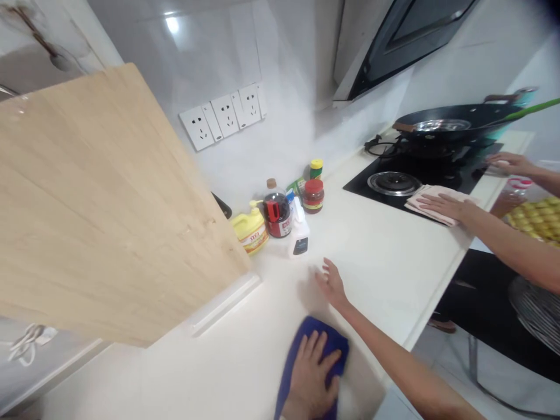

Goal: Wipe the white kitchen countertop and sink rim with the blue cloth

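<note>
My left hand (311, 370) lies flat with spread fingers on a folded dark blue cloth (301, 338), pressing it to the white counter. My right hand (333, 286) hovers over or rests lightly on the counter, its fingers loosely bent and apart, with nothing in them. Just beyond it stands a white bottle (299, 236) with a dark label. Behind that bottle are a large dark sauce bottle (276, 213) with a red handle, a yellow pump bottle (251, 230) and a red-lidded jar (314, 196).
A big wooden board (118, 204) stands upright at the left. To the right, another person's hand (446, 205) lies on a pink cloth (431, 198) by the black cooktop (376, 201); their other hand (510, 161) is near a wok (441, 128). A range hood (394, 46) hangs above.
</note>
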Available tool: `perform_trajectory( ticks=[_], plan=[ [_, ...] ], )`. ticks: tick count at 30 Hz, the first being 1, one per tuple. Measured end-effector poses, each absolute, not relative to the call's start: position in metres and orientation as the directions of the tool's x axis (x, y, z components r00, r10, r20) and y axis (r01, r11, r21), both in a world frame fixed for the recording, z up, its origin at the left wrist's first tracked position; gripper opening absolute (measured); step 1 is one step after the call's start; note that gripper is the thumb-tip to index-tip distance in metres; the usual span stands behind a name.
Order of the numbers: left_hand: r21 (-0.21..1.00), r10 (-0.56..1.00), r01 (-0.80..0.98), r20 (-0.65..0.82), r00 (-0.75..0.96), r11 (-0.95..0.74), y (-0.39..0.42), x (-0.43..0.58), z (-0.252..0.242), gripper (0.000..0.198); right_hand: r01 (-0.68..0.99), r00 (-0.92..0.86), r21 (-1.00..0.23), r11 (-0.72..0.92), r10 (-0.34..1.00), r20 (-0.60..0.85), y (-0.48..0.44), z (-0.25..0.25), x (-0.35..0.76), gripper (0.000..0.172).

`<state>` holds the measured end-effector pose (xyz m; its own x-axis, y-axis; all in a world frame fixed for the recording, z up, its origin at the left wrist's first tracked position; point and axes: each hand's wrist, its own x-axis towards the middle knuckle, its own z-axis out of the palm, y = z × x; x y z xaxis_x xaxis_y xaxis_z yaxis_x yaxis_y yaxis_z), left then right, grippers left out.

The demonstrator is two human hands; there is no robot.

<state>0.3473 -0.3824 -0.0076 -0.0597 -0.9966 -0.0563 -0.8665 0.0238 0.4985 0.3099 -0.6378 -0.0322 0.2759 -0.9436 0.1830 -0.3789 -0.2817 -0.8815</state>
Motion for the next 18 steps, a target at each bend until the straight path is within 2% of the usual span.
perform_trajectory(
  ticks=[5,8,10,13,15,18],
  plan=[
    [0.384,-0.974,-0.905,0.051,0.221,-0.185,-0.426,0.367,-0.018,0.056,-0.295,0.356,-0.919,-0.26,-0.923,0.146,-0.54,-0.05,0.228,0.045],
    [0.361,-0.907,-0.856,0.055,0.417,-0.371,-0.46,0.388,-0.015,0.054,-0.259,0.436,-0.893,-0.367,-0.87,0.231,-0.502,-0.054,0.211,0.038],
    [0.372,-0.893,-0.832,0.017,0.45,-0.412,-0.472,0.401,-0.009,0.054,-0.258,0.475,-0.846,-0.467,-0.824,0.31,-0.488,-0.052,0.214,0.037],
    [0.453,-0.915,-0.817,0.006,0.404,-0.358,-0.462,0.416,-0.003,0.054,-0.268,0.531,-0.773,-0.575,-0.758,0.38,-0.479,-0.04,0.236,0.041],
    [0.503,-0.899,-0.79,0.057,0.435,-0.351,-0.435,0.426,-0.006,0.055,-0.291,0.561,-0.711,-0.64,-0.716,0.414,-0.475,-0.03,0.261,0.044],
    [0.495,-0.819,-0.761,0.155,0.553,-0.42,-0.374,0.446,-0.018,0.055,-0.366,0.608,-0.571,-0.735,-0.653,0.451,-0.472,-0.019,0.304,0.049]
  ],
)
